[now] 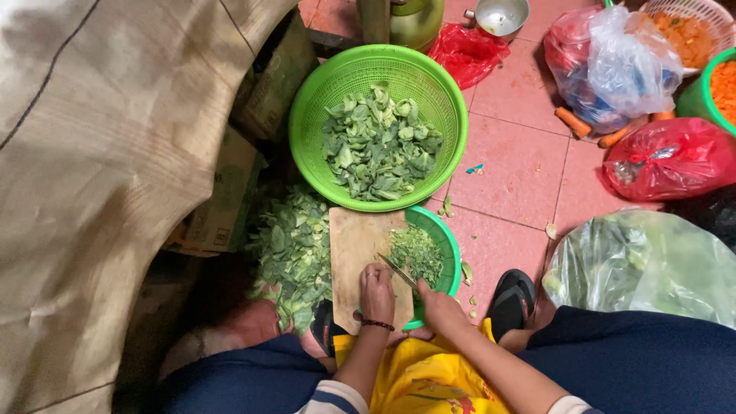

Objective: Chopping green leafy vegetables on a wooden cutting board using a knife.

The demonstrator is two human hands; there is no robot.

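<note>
Left hand [376, 291], fingers pressed together, is steadying the cutting board [360, 253]; right hand [438, 305] is gripping the knife [399, 270], sweeping chopped greens [416, 253] toward 3 o'clock into the small green basin [451, 249].

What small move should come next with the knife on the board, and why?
Probably sweep the knife rightward: chopped greens lie at the cutting board edge above the small green basket, and the left hand steadies the board while the right hand holds the knife.
</note>
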